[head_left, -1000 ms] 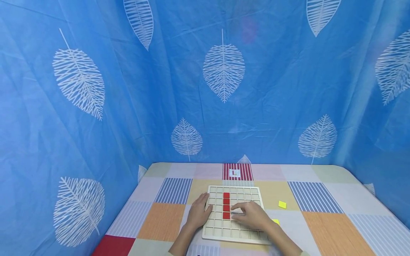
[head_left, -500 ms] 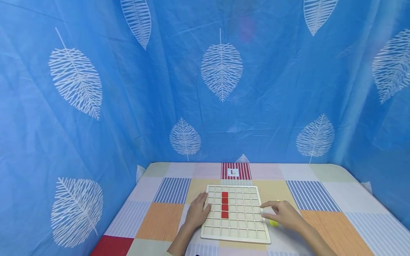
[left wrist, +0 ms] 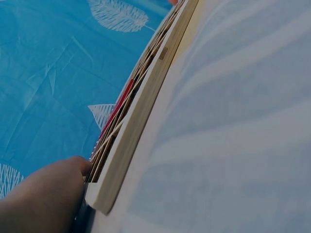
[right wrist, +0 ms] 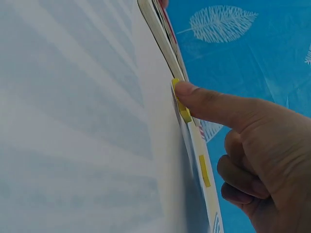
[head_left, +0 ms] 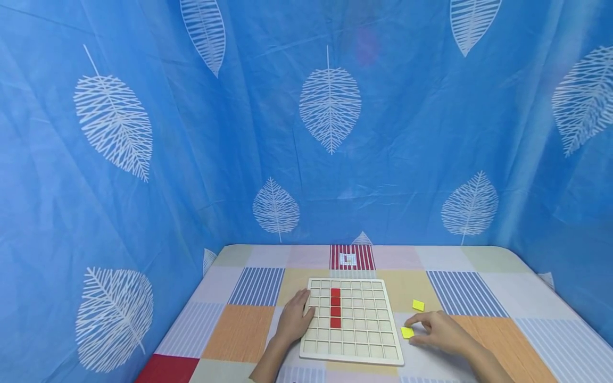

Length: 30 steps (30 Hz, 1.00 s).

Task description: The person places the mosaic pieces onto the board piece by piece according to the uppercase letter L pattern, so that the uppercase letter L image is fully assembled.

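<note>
A cream gridded board [head_left: 351,360] lies on the cloth, with a column of red tiles [head_left: 336,308] in its cells. My left hand [head_left: 291,319] rests at the board's left edge, fingers fairly straight along the side and thumb reaching over the rim. To the right of the board, my right hand [head_left: 442,332] has thumb and index finger at opposite edges of a yellow square tile [head_left: 407,332] on the cloth. The right wrist view shows the thumb [right wrist: 187,94] against this tile, with the other fingers curled in. Farther back lies a second yellow tile [head_left: 418,305], apart from the hand.
A patchwork cloth [head_left: 249,332] covers the table. At the back, a small white card with a printed grid pattern [head_left: 348,259] lies on a red striped patch. Blue curtains [head_left: 383,133] with white leaves stand behind and on both sides.
My right hand has moved from above the board out to the right and down to the nearer yellow tile. The left hand stays at the board's left edge. The red tiles remain in place.
</note>
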{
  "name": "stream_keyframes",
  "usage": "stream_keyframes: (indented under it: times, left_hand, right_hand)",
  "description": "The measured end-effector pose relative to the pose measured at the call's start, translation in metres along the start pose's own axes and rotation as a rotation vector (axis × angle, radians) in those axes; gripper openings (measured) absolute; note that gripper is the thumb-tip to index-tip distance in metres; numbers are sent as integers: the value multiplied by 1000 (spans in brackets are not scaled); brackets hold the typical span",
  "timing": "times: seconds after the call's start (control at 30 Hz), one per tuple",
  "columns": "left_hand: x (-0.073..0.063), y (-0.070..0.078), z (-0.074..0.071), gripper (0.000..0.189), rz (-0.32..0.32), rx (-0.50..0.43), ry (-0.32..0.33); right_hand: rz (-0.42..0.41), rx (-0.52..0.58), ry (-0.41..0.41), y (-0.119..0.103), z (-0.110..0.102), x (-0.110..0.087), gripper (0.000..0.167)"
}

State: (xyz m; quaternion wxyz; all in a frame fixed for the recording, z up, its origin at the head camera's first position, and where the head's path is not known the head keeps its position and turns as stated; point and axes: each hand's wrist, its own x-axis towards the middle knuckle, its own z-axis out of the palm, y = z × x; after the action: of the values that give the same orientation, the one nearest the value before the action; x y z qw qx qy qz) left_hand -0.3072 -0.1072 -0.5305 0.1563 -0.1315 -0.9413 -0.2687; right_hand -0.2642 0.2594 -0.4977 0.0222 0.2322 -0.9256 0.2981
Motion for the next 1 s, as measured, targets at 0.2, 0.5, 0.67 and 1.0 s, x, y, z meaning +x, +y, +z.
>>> stream_keyframes:
  times: [0.2, 0.5, 0.67, 1.0]
  left_hand:
    - [1, -1, -1, 50, -7, 1, -9]
    - [0, -3, 0, 49, 2, -5, -5]
    - [0, -3, 2, 49, 6, 1, -6]
    - [1, -2, 0, 49, 8, -2, -10]
  right_hand:
    - [-14, -20, 2, 2, 1, 2, 27]
    - [-82, -71, 109, -19, 5, 23, 27]
    - [-115, -50, 102, -40, 19, 40, 28]
    - [-146, -81, 51, -68, 51, 69, 26]
